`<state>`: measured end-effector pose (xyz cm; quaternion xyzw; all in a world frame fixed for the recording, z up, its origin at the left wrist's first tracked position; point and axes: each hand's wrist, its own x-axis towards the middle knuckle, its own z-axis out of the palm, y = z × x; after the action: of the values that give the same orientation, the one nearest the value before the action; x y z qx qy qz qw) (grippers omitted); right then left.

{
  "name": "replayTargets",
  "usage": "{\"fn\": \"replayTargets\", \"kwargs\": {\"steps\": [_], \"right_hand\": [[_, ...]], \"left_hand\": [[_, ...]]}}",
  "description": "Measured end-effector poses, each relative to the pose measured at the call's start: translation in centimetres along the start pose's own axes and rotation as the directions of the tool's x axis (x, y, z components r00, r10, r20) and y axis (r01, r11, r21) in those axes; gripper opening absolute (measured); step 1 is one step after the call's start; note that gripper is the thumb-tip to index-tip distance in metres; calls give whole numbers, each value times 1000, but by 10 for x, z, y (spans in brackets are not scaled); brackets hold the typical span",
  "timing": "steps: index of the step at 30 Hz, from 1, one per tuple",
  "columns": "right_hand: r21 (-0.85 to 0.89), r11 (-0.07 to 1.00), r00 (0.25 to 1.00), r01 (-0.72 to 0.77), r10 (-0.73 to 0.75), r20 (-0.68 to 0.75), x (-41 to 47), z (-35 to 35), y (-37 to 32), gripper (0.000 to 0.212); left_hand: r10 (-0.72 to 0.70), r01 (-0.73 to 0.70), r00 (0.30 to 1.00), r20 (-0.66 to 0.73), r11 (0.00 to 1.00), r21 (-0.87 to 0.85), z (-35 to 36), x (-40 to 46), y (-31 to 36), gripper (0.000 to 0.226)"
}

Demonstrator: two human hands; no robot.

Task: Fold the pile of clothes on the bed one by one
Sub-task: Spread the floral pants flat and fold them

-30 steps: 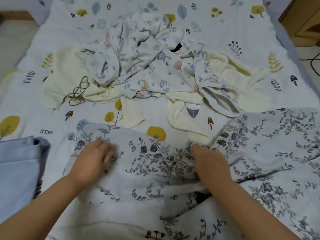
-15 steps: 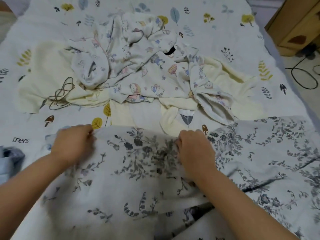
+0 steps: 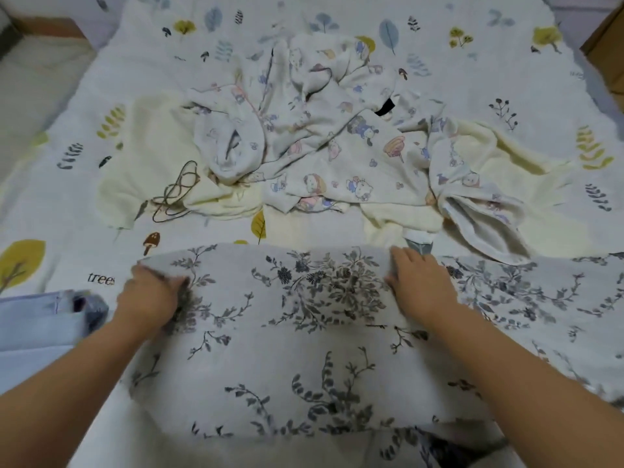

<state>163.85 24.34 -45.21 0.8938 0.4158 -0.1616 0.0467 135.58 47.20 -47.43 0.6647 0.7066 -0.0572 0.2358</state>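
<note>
floral garment [image 3: 304, 332] lies spread near the clothes pile [image 3: 320, 146]; left hand [image 3: 148, 295] and right hand [image 3: 418, 288] each grip its far edge.

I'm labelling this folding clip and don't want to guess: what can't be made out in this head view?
- Left hand fingertips: motion-blurred against the floral garment, so its grip is unclear.
- Floral garment's type: its near part is cut off by the bottom edge and covered by the forearms.
- Blue denim item: cut off by the left edge.
- Cream garment: mostly buried under the cartoon-print clothes.
</note>
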Motion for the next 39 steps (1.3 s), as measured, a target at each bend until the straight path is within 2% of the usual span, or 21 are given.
{"fn": "replayTargets", "kwargs": {"steps": [2,4,6,8,10,11,12,14,16,18,20,22,24,25,26,29,32,33,34,36,39], "right_hand": [[-37,999,998,21,-19,61,-1,8,2,41],[-25,999,999,30,-29,18,3,8,-3,17],[11,1000,991,9,-8,-134,11,-2,-6,9],[99,994,936,-38,70,-345,23,-22,-1,14],[252,965,851,-69,188,-490,37,-43,7,14],[314,947,822,-75,236,-518,44,-51,10,14],[365,929,817,-70,264,-513,51,-55,12,16],[402,913,865,-77,261,-428,54,-53,7,32],[370,926,922,-80,210,-326,41,-38,-7,53],[341,940,958,-23,118,-261,14,-14,-24,61],[254,961,989,110,-79,-128,-18,17,-38,66],[71,968,965,241,-247,91,-47,51,-43,71],[-59,952,929,301,-279,243,-66,74,-41,72],[-91,945,923,315,-282,261,-70,78,-40,69],[-96,944,926,317,-286,247,-71,79,-40,63],[-17,947,940,320,-315,127,-66,68,-53,49],[126,920,928,371,-372,-12,-71,58,-73,40],[119,921,929,370,-370,-26,-77,58,-76,43],[84,934,938,347,-345,-34,-82,59,-75,48],[4,977,976,211,-211,-48,-90,62,-65,59],[-12,998,997,-58,58,47,-101,70,-44,64]], "left_hand": [[-37,38,999,20,997,-74,9,2,-14,48],[44,-48,998,-36,993,-112,7,7,-22,32],[111,-146,973,-203,975,-167,-4,12,-22,20],[180,-281,889,-422,940,-192,-22,18,-16,19],[225,-409,812,-539,877,-251,-40,25,-4,21],[209,-432,806,-554,848,-308,-46,31,4,23],[179,-424,825,-535,823,-378,-50,36,14,29],[120,-316,914,-387,809,-496,-47,39,30,48],[80,-147,983,-165,881,-449,-32,35,31,59],[71,-57,997,32,944,-325,-13,24,16,52],[32,5,992,122,959,-284,-3,13,-6,46],[-19,80,985,169,930,-359,-1,6,-27,35],[13,97,977,213,860,-502,-3,0,-40,19],[55,63,979,196,834,-548,-5,-4,-43,16],[98,-8,985,139,843,-539,-9,-7,-45,17],[217,-255,961,-170,934,-250,-26,-4,-58,24],[164,-177,975,-148,981,-80,-35,-3,-69,19],[178,-174,973,-144,984,38,-33,-7,-68,20],[248,-219,954,-169,960,173,-30,-12,-66,27],[480,-403,857,-188,851,335,-16,-30,-53,37],[733,-683,677,-67,660,313,22,-74,-31,53]]}}
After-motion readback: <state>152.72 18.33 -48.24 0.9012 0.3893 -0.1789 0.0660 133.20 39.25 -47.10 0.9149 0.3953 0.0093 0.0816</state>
